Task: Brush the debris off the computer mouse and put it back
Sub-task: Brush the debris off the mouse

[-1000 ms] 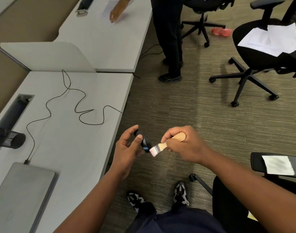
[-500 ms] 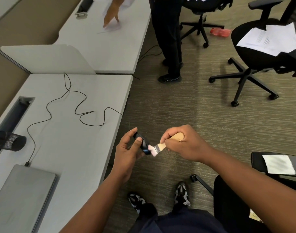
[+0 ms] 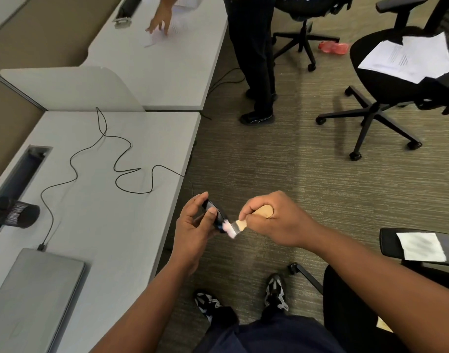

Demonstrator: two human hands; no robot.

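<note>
**Two Hands Engaged: Mouse Brushing over the Floor**

Both hands are held out past the tabletop (image 3: 131,149) edge, above the carpet, presumably so that loosened debris falls clear of the work surface. The computer mouse (image 3: 214,215) is gripped edgewise in the left hand (image 3: 195,225), thumb curled over one side, fingers behind. The brush (image 3: 240,225) is clasped by its wooden handle in the right hand (image 3: 274,220), fully closed; its bristles are pressed against the mouse's lower end.
</note>
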